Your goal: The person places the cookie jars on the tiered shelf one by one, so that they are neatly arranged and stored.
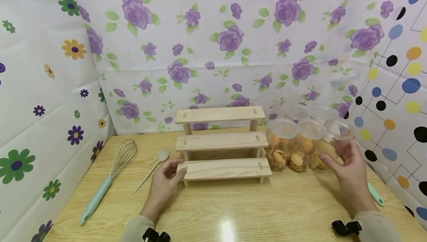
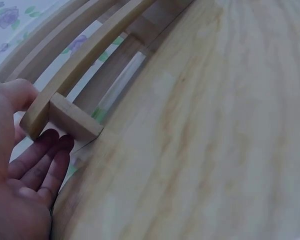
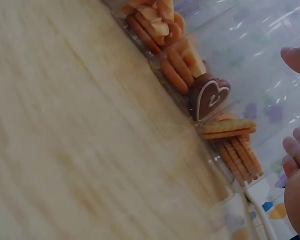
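A three-tier wooden stand [image 1: 227, 169] occupies the middle of the table against the patterned cloth. My left hand [image 1: 164, 181] holds the left end of its lowest board, thumb on the board and other fingers under the end in the left wrist view. At the right, my right hand [image 1: 348, 177] is spread beside the nearest clear lidded jar [image 1: 337, 134], thumb and fingers apart around its side. That jar contains sandwich biscuits [image 3: 240, 155]; the one beside it shows a heart-shaped chocolate biscuit [image 3: 208, 97].
Several more clear jars [image 1: 281, 142] cluster between the stand and my right hand. To the left lie a whisk [image 1: 108, 182] with a pale green handle and a long thin spoon [image 1: 150, 173]. A mint-green handle [image 1: 376, 194] shows past my right wrist. Patterned cloths enclose the table.
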Demonstrator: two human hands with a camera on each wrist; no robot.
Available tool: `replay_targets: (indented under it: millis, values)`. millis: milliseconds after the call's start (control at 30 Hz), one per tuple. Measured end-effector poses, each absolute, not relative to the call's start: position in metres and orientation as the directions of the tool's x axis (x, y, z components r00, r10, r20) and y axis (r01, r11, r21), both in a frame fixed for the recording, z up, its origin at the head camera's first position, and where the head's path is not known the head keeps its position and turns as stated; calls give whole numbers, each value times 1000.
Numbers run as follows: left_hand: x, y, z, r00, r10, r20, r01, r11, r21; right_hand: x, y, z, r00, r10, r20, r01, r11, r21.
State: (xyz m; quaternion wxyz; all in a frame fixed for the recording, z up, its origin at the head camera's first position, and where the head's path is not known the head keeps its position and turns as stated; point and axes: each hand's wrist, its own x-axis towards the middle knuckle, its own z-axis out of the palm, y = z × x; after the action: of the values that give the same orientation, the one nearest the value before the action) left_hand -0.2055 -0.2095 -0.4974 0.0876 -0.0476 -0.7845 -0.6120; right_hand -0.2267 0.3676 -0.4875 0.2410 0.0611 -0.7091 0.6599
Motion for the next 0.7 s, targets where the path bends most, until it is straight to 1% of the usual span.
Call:
replay_targets:
  millis: [33,167,333,433,700]
  values:
    - [-206,-211,-498,-981,-30,191,179,242,954,-227,368,-489,-877,237,417,-401,118,-909]
    - [-208,-215,-498,-984,-18,178,170,217,961,-227,371,-495,-878,245,411,-373,187,-909]
    - [-209,-217,-498,-984,5,176,173,202,964,-226,377,-503,-885,222,408,-325,331,-886]
    - [-209,-217,-498,-984,20,180,180,197,964,-225,378,-506,-886,212,413,-309,393,-866]
    - [-209,-216,-498,-985,25,171,172,187,967,-225,379,-507,-881,228,414,-310,383,-870]
